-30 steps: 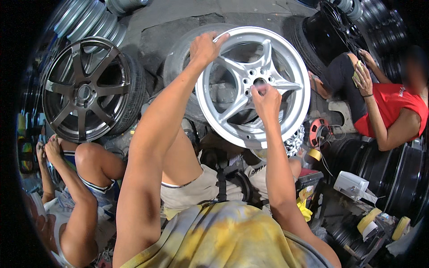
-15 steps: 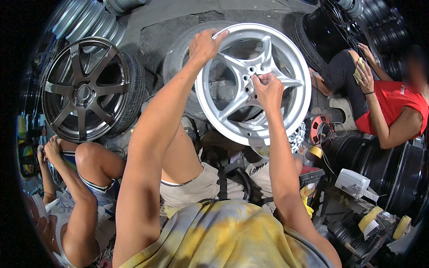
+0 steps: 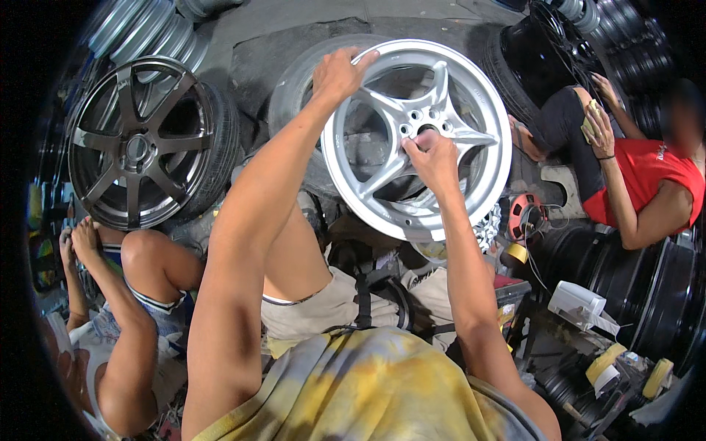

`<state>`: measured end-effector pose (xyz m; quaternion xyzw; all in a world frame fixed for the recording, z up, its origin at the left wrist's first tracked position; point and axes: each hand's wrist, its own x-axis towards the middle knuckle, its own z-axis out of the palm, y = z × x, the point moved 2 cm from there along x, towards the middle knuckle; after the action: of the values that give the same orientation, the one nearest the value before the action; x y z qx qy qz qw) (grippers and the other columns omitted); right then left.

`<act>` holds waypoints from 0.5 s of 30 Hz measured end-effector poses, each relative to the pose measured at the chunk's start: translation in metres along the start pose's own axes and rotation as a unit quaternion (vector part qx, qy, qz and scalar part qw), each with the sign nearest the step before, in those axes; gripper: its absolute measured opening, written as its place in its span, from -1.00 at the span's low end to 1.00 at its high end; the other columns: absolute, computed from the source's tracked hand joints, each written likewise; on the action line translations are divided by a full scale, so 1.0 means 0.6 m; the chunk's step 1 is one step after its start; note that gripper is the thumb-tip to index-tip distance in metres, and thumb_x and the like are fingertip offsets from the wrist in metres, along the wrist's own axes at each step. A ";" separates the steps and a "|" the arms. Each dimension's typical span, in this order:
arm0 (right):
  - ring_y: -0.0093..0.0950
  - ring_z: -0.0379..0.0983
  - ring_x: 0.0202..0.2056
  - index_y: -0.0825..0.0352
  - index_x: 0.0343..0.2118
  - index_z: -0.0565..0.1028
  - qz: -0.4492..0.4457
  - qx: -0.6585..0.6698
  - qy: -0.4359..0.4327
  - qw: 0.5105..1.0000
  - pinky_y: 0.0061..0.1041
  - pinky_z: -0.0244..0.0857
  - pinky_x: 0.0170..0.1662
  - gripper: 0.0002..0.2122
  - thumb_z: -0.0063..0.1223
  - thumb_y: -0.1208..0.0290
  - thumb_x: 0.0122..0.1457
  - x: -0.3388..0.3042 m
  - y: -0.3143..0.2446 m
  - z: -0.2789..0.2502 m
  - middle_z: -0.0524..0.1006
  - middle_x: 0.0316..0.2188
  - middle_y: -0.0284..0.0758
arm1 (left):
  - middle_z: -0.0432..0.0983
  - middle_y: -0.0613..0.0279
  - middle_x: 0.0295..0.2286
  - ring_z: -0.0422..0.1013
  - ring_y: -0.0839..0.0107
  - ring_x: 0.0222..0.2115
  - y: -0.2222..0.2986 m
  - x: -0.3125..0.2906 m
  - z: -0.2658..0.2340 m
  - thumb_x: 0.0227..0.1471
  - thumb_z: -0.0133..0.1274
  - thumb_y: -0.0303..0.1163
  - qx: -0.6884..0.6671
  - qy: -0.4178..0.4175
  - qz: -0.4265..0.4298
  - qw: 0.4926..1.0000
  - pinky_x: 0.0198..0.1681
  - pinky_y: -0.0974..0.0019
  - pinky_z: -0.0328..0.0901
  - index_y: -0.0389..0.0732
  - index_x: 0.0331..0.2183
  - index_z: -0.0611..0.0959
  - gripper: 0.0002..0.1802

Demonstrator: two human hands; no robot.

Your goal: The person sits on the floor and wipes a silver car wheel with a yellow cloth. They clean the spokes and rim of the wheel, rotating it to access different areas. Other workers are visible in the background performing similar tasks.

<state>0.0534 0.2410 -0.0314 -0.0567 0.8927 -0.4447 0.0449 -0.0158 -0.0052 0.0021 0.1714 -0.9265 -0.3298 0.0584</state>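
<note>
A silver alloy wheel rim point(image 3: 501, 147) with five spokes stands tilted in front of me. My left hand point(image 3: 338, 76) holds its upper left edge, with the thumb side over the lip and the other fingers partly hidden. At the hub, my right hand point(image 3: 437, 160) is closed, thumb and fingers bent together over the lower bolt holes. Whatever those fingertips may pinch is hidden or too small to make out. Behind the rim lies a grey, dusty tyre point(image 3: 288, 103).
A dark seven-spoke wheel point(image 3: 137, 149) with a tyre stands at left, beside a seated person point(image 3: 121, 360). Another person in a red top point(image 3: 654, 173) holds a yellowish pad at right. Black rims point(image 3: 625, 264), a red reel point(image 3: 525, 217) and a white device point(image 3: 578, 301) lie nearby.
My right hand has shifted slightly down and left across the hub, uncovering the upper bolt holes. My left hand keeps its hold on the rim edge.
</note>
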 end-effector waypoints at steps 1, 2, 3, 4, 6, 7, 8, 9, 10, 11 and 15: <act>-0.31 0.59 -0.51 0.47 -0.43 0.60 0.000 -0.002 0.001 1.000 -0.36 0.42 -0.34 -0.70 0.31 0.25 0.04 -0.001 0.001 -0.002 0.62 -0.56 -0.09 | 0.61 -0.12 -0.11 0.50 -0.06 -0.02 0.003 0.000 0.000 0.10 0.04 0.27 0.001 -0.002 0.002 1.000 0.07 -0.05 0.34 -0.11 0.00 0.68 -0.30; -0.32 0.58 -0.52 0.47 -0.42 0.60 0.000 -0.003 0.002 1.000 -0.36 0.42 -0.34 -0.69 0.31 0.24 0.04 -0.001 0.003 -0.005 0.62 -0.56 -0.10 | 0.61 -0.12 -0.11 0.50 -0.06 -0.02 0.006 0.000 0.000 0.10 0.04 0.28 0.002 -0.005 0.003 1.000 0.07 -0.05 0.34 -0.11 0.00 0.68 -0.29; -0.33 0.58 -0.50 0.47 -0.41 0.60 0.003 0.019 0.003 1.000 -0.37 0.42 -0.33 -0.70 0.29 0.25 0.06 0.000 0.007 -0.007 0.63 -0.54 -0.10 | 0.60 -0.12 -0.10 0.49 -0.06 -0.01 0.004 -0.003 -0.001 0.10 0.04 0.28 0.004 -0.006 0.001 1.000 0.07 -0.05 0.34 -0.11 0.01 0.68 -0.29; -0.34 0.58 -0.49 0.47 -0.40 0.60 0.007 0.041 0.003 0.999 -0.37 0.42 -0.32 -0.72 0.27 0.27 0.09 0.002 0.013 -0.014 0.63 -0.53 -0.10 | 0.61 -0.12 -0.11 0.49 -0.07 -0.02 0.001 -0.003 0.000 0.10 0.04 0.28 0.003 0.000 -0.002 1.000 0.07 -0.05 0.34 -0.11 0.01 0.67 -0.28; -0.37 0.58 -0.46 0.47 -0.37 0.60 0.018 0.085 0.011 0.996 -0.38 0.41 -0.30 -0.74 0.24 0.30 0.14 0.006 0.029 -0.037 0.64 -0.49 -0.11 | 0.61 -0.13 -0.11 0.49 -0.08 -0.02 0.002 0.002 0.005 0.09 0.04 0.28 0.000 0.009 -0.002 1.000 0.07 -0.05 0.34 -0.13 0.01 0.67 -0.27; -0.31 0.60 -0.39 0.46 -0.31 0.59 0.005 0.093 -0.040 0.995 -0.36 0.41 -0.25 -0.77 0.21 0.34 0.17 0.006 0.040 -0.040 0.64 -0.44 -0.08 | 0.61 -0.14 -0.12 0.49 -0.08 -0.02 0.001 0.003 0.006 0.09 0.04 0.29 -0.005 0.007 0.006 1.000 0.07 -0.05 0.34 -0.14 0.02 0.67 -0.27; -0.26 0.60 -0.38 0.45 -0.30 0.59 -0.036 0.057 -0.050 0.996 -0.34 0.40 -0.23 -0.77 0.22 0.34 0.16 0.005 0.046 -0.041 0.63 -0.43 -0.06 | 0.61 -0.15 -0.12 0.50 -0.09 -0.02 -0.003 0.002 0.005 0.09 0.04 0.29 -0.010 0.005 0.015 1.000 0.07 -0.05 0.34 -0.14 0.02 0.66 -0.26; -0.21 0.60 -0.37 0.44 -0.29 0.59 -0.078 0.021 -0.061 0.995 -0.32 0.40 -0.21 -0.77 0.23 0.34 0.15 0.002 0.029 -0.046 0.63 -0.43 -0.04 | 0.61 -0.16 -0.13 0.50 -0.10 -0.03 -0.005 0.002 0.003 0.09 0.04 0.29 -0.014 0.004 0.023 1.000 0.07 -0.06 0.34 -0.15 0.02 0.66 -0.25; -0.17 0.60 -0.35 0.44 -0.29 0.58 -0.120 -0.014 -0.070 0.990 -0.31 0.40 -0.20 -0.77 0.24 0.34 0.14 -0.002 0.011 -0.050 0.62 -0.43 -0.02 | 0.61 -0.17 -0.14 0.50 -0.10 -0.03 -0.005 0.001 0.001 0.09 0.04 0.29 -0.011 0.000 0.020 1.000 0.07 -0.06 0.34 -0.16 0.02 0.66 -0.25; -0.04 0.57 -0.33 0.44 -0.30 0.57 -0.098 -0.034 -0.070 0.992 -0.25 0.39 -0.17 -0.78 0.27 0.36 0.12 -0.005 -0.003 -0.056 0.61 -0.45 0.00 | 0.61 -0.18 -0.14 0.50 -0.11 -0.04 -0.004 -0.002 0.001 0.09 0.04 0.29 -0.008 -0.003 0.017 1.000 0.07 -0.05 0.34 -0.16 0.02 0.66 -0.25; -0.03 0.57 -0.32 0.42 -0.37 0.57 -0.091 -0.062 -0.037 0.993 -0.23 0.39 -0.20 -0.79 0.28 0.37 0.09 -0.008 -0.005 -0.053 0.61 -0.46 0.00 | 0.61 -0.20 -0.16 0.51 -0.11 -0.06 -0.003 0.004 0.004 0.10 0.04 0.28 0.003 0.017 0.008 1.000 0.05 -0.05 0.36 -0.17 0.01 0.67 -0.26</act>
<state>0.0542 0.2649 -0.0098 -0.1570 0.9073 -0.3887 0.0339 -0.0185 -0.0057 -0.0010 0.1703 -0.9275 -0.3239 0.0764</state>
